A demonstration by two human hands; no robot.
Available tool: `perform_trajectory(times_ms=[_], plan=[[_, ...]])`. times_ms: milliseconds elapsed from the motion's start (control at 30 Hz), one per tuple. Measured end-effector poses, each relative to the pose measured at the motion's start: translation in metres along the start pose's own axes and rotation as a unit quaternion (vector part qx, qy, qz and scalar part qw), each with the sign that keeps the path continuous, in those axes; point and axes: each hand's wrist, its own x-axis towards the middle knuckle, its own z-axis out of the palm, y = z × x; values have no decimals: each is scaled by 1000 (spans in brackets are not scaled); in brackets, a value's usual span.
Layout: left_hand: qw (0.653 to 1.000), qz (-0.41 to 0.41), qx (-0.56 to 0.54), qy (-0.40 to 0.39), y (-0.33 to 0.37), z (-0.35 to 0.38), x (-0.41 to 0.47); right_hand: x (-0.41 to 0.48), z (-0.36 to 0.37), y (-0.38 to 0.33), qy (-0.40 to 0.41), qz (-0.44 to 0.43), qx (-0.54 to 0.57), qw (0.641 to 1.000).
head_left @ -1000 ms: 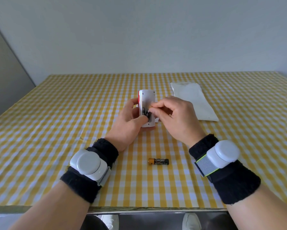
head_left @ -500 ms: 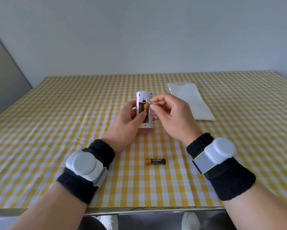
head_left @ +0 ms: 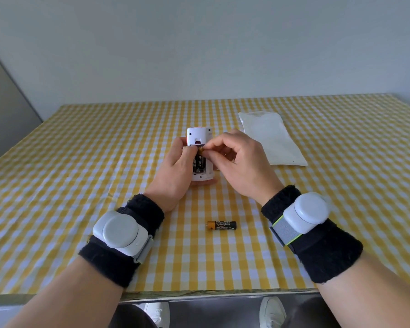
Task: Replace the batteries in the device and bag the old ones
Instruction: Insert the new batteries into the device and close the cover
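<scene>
My left hand (head_left: 175,171) holds a small white device (head_left: 199,136) upright, back side towards me, its battery bay uncovered. Two black-and-gold batteries (head_left: 198,163) sit side by side in the bay. My right hand (head_left: 242,164) pinches the gold top end of the right-hand battery with thumb and forefinger. Another black-and-gold battery (head_left: 221,225) lies loose on the yellow checked tablecloth (head_left: 80,185) near the front edge, between my wrists. A flat white bag (head_left: 271,138) lies to the right of the device, behind my right hand.
The table's front edge (head_left: 211,295) runs just below my forearms, with my shoes visible under it. A grey wall stands behind the table and a darker panel at far left. Both wrists carry black bands with white sensor pods.
My right hand's fingertips moved from the lower part of the battery bay up to its top end and now pinch a battery's tip. The device and the loose battery stayed in place.
</scene>
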Motion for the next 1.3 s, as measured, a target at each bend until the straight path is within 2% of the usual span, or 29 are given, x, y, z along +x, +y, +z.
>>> perform_trajectory(times_ms=[667, 900, 1000, 1133, 1300], plan=[[998, 33, 50, -4, -1, 0, -3, 3, 4, -4, 18, 90, 17, 996], [996, 46, 76, -2, -1, 0, -3, 4, 0, -10, -13, 174, 99, 980], [996, 48, 79, -8, 0, -1, -4, 5, 0, -12, -34, 199, 161, 966], [997, 36, 69, -8, 1, -1, -5, 9, 1, -13, -47, 245, 267, 931], [998, 23, 51, -14, 4, 3, -6, 11, -2, -13, -55, 292, 313, 902]])
